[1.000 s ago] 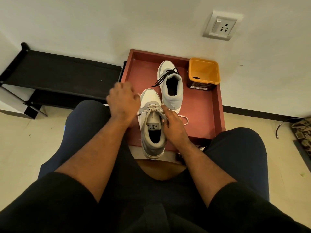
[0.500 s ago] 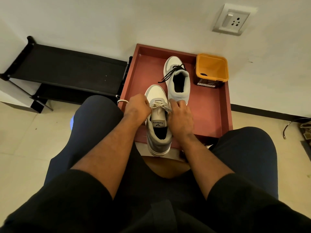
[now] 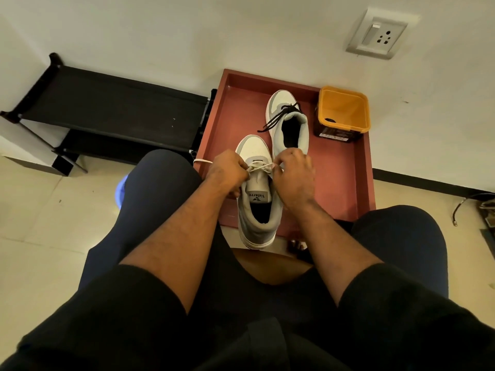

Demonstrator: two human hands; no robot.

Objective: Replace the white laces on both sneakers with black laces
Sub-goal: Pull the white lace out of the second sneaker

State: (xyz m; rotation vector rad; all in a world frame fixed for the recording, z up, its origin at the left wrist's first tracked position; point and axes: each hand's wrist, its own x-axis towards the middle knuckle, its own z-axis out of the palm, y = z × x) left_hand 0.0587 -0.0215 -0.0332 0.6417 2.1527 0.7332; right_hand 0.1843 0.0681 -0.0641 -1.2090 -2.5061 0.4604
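The near sneaker (image 3: 256,207) lies toe-away on the red tray (image 3: 345,183), heel over the tray's 6 o'clock edge. The left hand (image 3: 227,174) pinches the white lace (image 3: 258,167) at the shoe's 9 o'clock side; the right hand (image 3: 293,172) pinches it at 3 o'clock, fingers curled (a loose end trails off past the left hand). The far sneaker (image 3: 288,121), at 1 o'clock from the near one, carries a black lace (image 3: 278,117). An orange tub (image 3: 342,113) stands in the tray's 1 o'clock corner.
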